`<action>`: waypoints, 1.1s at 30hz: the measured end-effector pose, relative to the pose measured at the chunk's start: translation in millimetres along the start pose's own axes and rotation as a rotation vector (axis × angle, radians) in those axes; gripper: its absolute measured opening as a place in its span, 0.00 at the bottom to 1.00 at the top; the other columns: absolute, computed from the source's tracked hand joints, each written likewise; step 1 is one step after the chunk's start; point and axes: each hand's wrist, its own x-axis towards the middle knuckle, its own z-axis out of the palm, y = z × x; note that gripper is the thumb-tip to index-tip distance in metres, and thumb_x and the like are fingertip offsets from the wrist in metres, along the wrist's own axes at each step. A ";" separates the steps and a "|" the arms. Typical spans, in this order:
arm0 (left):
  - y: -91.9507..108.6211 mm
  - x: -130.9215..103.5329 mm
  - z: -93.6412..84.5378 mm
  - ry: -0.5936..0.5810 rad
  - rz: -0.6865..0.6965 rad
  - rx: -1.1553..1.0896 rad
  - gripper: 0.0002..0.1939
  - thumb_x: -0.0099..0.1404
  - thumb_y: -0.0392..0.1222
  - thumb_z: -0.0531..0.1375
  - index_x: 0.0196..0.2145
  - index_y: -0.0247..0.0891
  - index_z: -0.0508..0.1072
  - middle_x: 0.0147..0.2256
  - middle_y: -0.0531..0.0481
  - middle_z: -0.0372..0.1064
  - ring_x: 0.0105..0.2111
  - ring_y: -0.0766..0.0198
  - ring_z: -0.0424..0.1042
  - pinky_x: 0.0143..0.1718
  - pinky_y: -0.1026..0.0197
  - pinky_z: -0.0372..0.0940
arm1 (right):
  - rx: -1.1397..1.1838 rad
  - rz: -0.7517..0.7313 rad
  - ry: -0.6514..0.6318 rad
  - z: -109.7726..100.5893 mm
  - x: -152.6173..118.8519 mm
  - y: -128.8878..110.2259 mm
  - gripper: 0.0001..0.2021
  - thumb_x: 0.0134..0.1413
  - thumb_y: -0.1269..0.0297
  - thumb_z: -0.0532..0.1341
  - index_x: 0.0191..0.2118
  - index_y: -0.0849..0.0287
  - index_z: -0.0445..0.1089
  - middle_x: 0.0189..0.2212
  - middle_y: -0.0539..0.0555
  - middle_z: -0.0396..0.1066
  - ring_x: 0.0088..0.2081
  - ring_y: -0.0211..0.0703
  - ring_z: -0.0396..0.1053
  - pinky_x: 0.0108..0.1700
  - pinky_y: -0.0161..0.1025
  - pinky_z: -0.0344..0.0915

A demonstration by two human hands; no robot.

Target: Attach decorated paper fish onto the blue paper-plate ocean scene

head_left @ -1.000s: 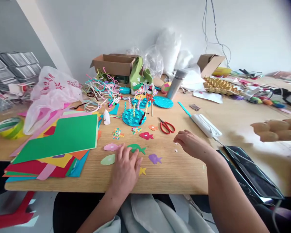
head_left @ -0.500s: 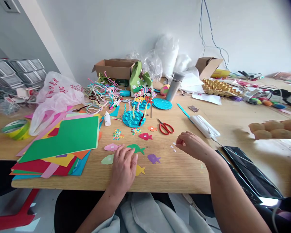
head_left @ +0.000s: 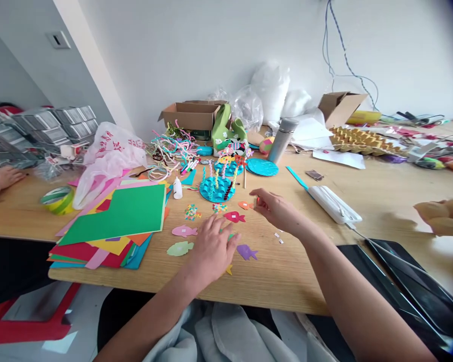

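The right hand (head_left: 276, 210) hangs over the table (head_left: 290, 276) with its wrist bent toward the left and its fingertips beside the tail end of the orange fish (head_left: 243, 205). That fish lies to the left of those fingers, its long axis running roughly left to right, nose away from the hand, so the right hand is clearly the nearer one to it. The thumb and fingers are curled in close to each other; whether a small thing sits between them I cannot tell.

The left hand (head_left: 213, 247) is palm down, fingers loosely spread and gripping nothing, over the green fish (head_left: 225, 235), most of which it hides. The red fish (head_left: 234, 216) lies between the two hands, also lengthwise left to right, its nose near the left fingertips and its tail toward the right hand. The purple fish (head_left: 246, 252) is just right of the left thumb, nose toward it.

The white bits (head_left: 278, 238) lie on the near side of the right hand, below its wrist and apart from its fingertips.
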 end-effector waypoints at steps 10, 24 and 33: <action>-4.0 30.8 38.1 -0.070 0.035 0.188 0.22 0.69 0.51 0.49 0.54 0.39 0.70 0.55 0.41 0.65 0.60 0.43 0.55 0.58 0.38 0.55 | 0.195 -0.075 -0.064 40.0 15.4 18.7 0.07 0.54 0.70 0.55 0.30 0.60 0.70 0.29 0.54 0.72 0.31 0.39 0.67 0.35 0.35 0.62; -8.7 23.2 35.5 -0.063 0.042 0.091 0.18 0.70 0.49 0.49 0.49 0.40 0.71 0.51 0.44 0.68 0.59 0.47 0.56 0.58 0.41 0.56 | 0.246 -0.136 -0.194 41.9 8.3 11.9 0.10 0.54 0.74 0.54 0.33 0.61 0.72 0.30 0.55 0.73 0.32 0.40 0.68 0.36 0.36 0.62; -6.8 20.4 31.8 -0.076 0.081 0.079 0.18 0.70 0.48 0.49 0.50 0.41 0.72 0.51 0.45 0.68 0.59 0.48 0.56 0.59 0.42 0.55 | 0.231 -0.132 -0.185 50.4 7.3 16.6 0.09 0.53 0.75 0.55 0.31 0.61 0.72 0.30 0.55 0.69 0.33 0.40 0.67 0.36 0.35 0.62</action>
